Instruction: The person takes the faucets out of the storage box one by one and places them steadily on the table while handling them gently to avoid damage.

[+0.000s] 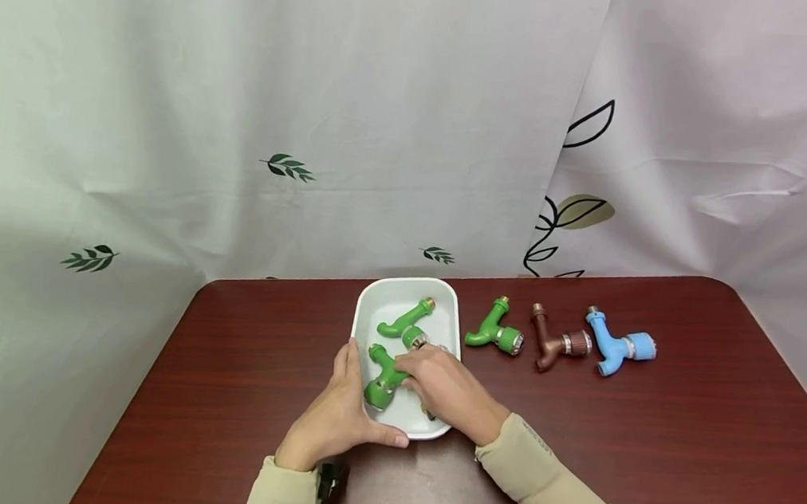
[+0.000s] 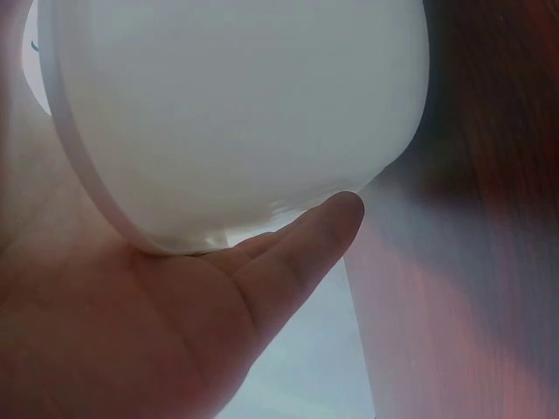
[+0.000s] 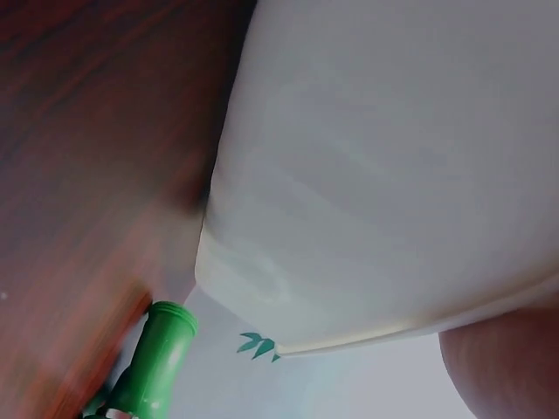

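A white plastic tray (image 1: 446, 304) stands near the middle of the table with taps inside. My left hand (image 1: 335, 414) rests against its near left corner, fingers straight along the side and thumb stretched along the front rim. In the left wrist view, straight fingers (image 2: 297, 262) lie on the tray's outer wall (image 2: 244, 113). Reaching over the right rim, my right hand (image 1: 445, 388) pinches a green tap (image 1: 381, 390) by its spout end. Farther back in the tray lies a second green tap (image 1: 405, 320). The right hand partly hides other pieces beneath it.
Right of the tray a green tap (image 1: 494, 328), a brown tap (image 1: 550, 345) and a light blue tap (image 1: 615, 344) lie in a row. A printed cloth (image 1: 386, 122) hangs behind the dark red wooden table (image 1: 235, 365).
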`<move>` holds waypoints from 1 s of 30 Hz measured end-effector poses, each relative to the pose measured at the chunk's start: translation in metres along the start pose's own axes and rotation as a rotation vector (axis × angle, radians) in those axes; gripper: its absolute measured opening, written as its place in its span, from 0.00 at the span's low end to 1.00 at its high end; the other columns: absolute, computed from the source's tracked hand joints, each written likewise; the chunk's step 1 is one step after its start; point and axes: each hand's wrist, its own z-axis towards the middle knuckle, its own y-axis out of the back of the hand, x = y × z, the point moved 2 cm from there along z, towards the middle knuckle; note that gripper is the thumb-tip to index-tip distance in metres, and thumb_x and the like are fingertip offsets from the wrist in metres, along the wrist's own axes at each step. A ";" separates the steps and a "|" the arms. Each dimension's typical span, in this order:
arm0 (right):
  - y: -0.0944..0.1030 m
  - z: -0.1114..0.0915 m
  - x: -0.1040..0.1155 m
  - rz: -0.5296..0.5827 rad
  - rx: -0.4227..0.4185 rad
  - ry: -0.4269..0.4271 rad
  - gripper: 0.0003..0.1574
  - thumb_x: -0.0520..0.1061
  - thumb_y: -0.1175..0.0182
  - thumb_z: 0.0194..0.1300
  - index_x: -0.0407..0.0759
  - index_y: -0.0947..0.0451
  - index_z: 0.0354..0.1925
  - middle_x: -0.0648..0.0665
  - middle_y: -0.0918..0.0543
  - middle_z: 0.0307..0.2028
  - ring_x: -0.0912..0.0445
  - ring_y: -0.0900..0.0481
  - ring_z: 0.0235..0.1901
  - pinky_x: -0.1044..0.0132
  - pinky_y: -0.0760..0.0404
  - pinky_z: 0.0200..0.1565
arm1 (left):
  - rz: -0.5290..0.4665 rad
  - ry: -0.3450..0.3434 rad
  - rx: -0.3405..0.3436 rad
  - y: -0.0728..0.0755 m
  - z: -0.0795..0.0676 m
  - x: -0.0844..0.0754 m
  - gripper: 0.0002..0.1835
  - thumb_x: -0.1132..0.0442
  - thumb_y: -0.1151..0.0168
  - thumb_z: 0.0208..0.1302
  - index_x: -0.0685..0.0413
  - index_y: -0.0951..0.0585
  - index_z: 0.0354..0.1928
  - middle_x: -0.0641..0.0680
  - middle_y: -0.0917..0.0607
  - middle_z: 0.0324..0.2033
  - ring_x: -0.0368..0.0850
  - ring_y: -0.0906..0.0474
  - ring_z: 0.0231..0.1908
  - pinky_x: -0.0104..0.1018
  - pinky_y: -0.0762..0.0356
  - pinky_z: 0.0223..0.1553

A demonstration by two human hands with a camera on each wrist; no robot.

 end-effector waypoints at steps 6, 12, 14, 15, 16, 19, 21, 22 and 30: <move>0.001 -0.003 -0.002 -0.002 -0.010 -0.005 0.12 0.32 0.32 0.60 0.40 0.13 0.43 0.46 0.13 0.44 0.53 0.17 0.45 0.60 0.20 0.51 | -0.001 0.000 0.001 0.000 0.001 0.001 0.87 0.34 0.16 0.29 0.67 0.68 0.77 0.65 0.61 0.77 0.61 0.44 0.72 0.50 0.32 0.63; 0.004 -0.005 -0.002 -0.014 -0.016 0.009 0.12 0.33 0.32 0.61 0.37 0.14 0.45 0.44 0.13 0.45 0.52 0.17 0.47 0.59 0.21 0.53 | 0.003 -0.001 0.001 0.001 0.001 0.001 0.87 0.33 0.16 0.29 0.68 0.67 0.77 0.66 0.61 0.77 0.61 0.45 0.73 0.50 0.32 0.64; 0.005 -0.006 -0.002 -0.016 -0.022 0.013 0.12 0.34 0.33 0.62 0.37 0.14 0.46 0.44 0.13 0.46 0.52 0.17 0.48 0.59 0.21 0.54 | 0.000 -0.002 0.001 0.001 0.000 0.001 0.87 0.33 0.16 0.30 0.68 0.67 0.77 0.66 0.61 0.77 0.62 0.45 0.72 0.50 0.32 0.63; 0.006 -0.007 -0.002 -0.016 -0.026 0.016 0.12 0.34 0.33 0.62 0.37 0.14 0.46 0.44 0.13 0.46 0.52 0.17 0.48 0.59 0.21 0.54 | -0.002 -0.003 0.000 0.001 0.000 0.001 0.87 0.33 0.16 0.30 0.68 0.67 0.77 0.66 0.60 0.77 0.62 0.45 0.72 0.50 0.32 0.63; 0.006 -0.007 -0.002 -0.020 -0.030 0.019 0.12 0.34 0.33 0.62 0.37 0.14 0.46 0.44 0.13 0.46 0.51 0.17 0.48 0.59 0.21 0.54 | -0.002 -0.004 0.001 0.001 0.000 0.001 0.87 0.32 0.17 0.30 0.68 0.67 0.77 0.66 0.60 0.77 0.62 0.45 0.72 0.51 0.31 0.63; 0.008 -0.009 -0.002 -0.023 -0.043 0.024 0.13 0.34 0.33 0.63 0.37 0.14 0.47 0.43 0.13 0.47 0.51 0.18 0.50 0.59 0.22 0.55 | -0.005 -0.004 0.002 0.000 0.000 0.000 0.87 0.32 0.17 0.30 0.68 0.67 0.77 0.65 0.60 0.77 0.62 0.44 0.72 0.51 0.31 0.62; 0.009 -0.010 -0.002 -0.021 -0.051 0.027 0.13 0.34 0.33 0.62 0.37 0.14 0.47 0.43 0.13 0.47 0.51 0.18 0.50 0.58 0.22 0.55 | -0.001 -0.004 0.001 0.000 -0.001 0.000 0.87 0.32 0.17 0.30 0.68 0.67 0.77 0.66 0.60 0.77 0.63 0.44 0.72 0.51 0.30 0.62; 0.010 -0.011 -0.002 -0.021 -0.053 0.027 0.13 0.34 0.33 0.63 0.37 0.14 0.47 0.43 0.13 0.48 0.51 0.18 0.50 0.58 0.22 0.56 | 0.001 -0.004 0.000 0.000 -0.001 0.000 0.87 0.32 0.17 0.30 0.68 0.67 0.77 0.66 0.60 0.77 0.63 0.44 0.72 0.51 0.30 0.62; 0.014 -0.017 -0.003 -0.006 -0.065 0.043 0.14 0.36 0.34 0.64 0.39 0.14 0.49 0.45 0.13 0.49 0.53 0.18 0.49 0.60 0.22 0.55 | 0.006 -0.008 -0.005 0.000 0.000 0.001 0.87 0.32 0.17 0.30 0.68 0.67 0.77 0.66 0.60 0.77 0.63 0.42 0.71 0.51 0.30 0.62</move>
